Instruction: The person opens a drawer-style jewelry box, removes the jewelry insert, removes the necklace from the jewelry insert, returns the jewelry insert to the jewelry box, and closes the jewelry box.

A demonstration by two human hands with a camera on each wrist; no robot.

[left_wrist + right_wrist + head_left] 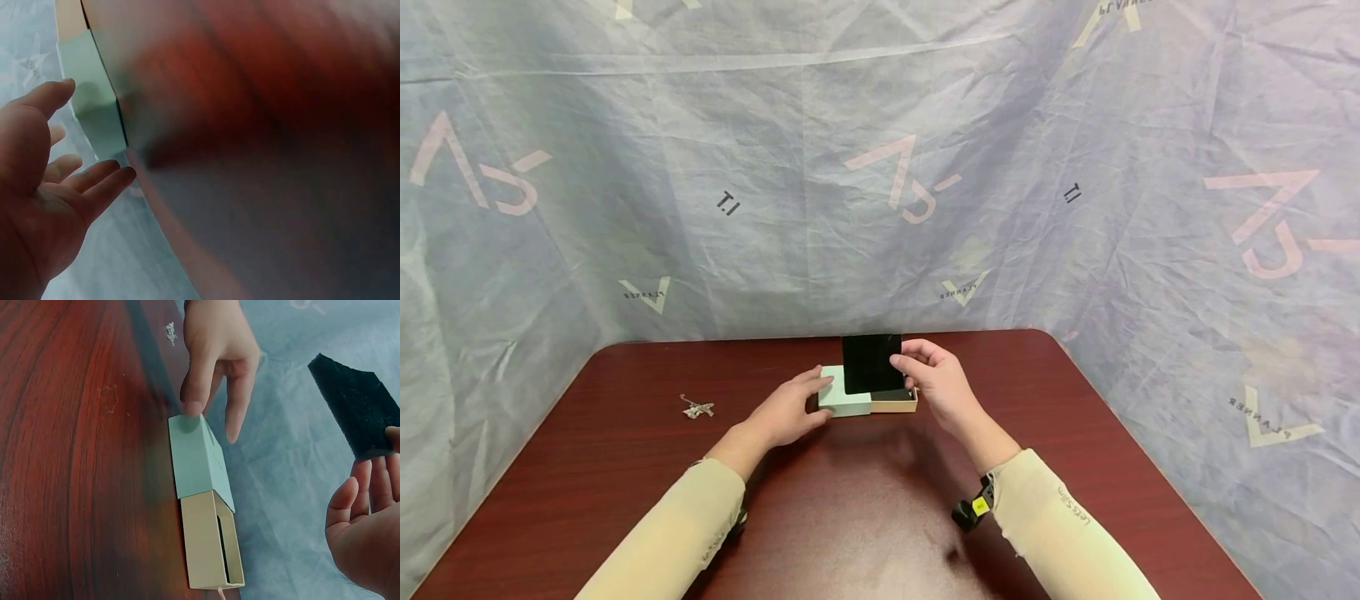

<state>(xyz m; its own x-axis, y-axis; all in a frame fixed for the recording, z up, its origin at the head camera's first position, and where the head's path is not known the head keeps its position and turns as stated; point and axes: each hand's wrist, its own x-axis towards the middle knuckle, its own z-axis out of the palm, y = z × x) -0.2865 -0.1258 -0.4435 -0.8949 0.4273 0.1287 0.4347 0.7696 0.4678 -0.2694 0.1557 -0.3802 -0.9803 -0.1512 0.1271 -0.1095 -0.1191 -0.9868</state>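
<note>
A mint-green box sleeve (847, 404) lies on the table with its tan drawer (203, 544) slid partly out to the right. My left hand (786, 411) is at the sleeve's left end, a fingertip touching it and the fingers spread loosely, as the left wrist view also shows. Raised above the drawer, a flat black square pad (872, 364) is pinched at its right edge between the thumb and fingers of my right hand (942, 383). In the right wrist view the pad looks rough and matte. Something dark lies inside the drawer, largely hidden.
A small crumpled silvery bunch (698, 409) lies on the left of the reddish-brown table (850, 517). Printed grey cloth (760, 250) hangs behind and along both sides. A short light tab (222, 594) sticks out at the drawer's end.
</note>
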